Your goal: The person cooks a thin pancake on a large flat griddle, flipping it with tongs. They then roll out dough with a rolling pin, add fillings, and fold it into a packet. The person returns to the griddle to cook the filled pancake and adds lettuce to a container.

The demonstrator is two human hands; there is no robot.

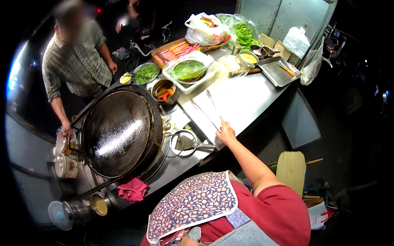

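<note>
My right hand [226, 132] is closed around the near end of a pair of long, thin metal tongs [207, 113], whose two arms spread apart over the steel worktop [246, 101]. My left hand is out of view. Left of the tongs a metal spatula [184, 143] rests across a white bowl [181, 152]. Beyond it stands a steel pot [170, 100] with a red-headed brush [164, 97] in orange-brown liquid. A large, round, oily black griddle [118, 132] fills the left side, its surface bare.
A co-worker [80, 61] grips a handle beside the griddle. Along the far side are chopped greens [146, 73], a white tub [184, 89], wrapped sausages [177, 52], lettuce [244, 35] and a steel tray [271, 78]. A red cloth [132, 189] hangs at the near edge.
</note>
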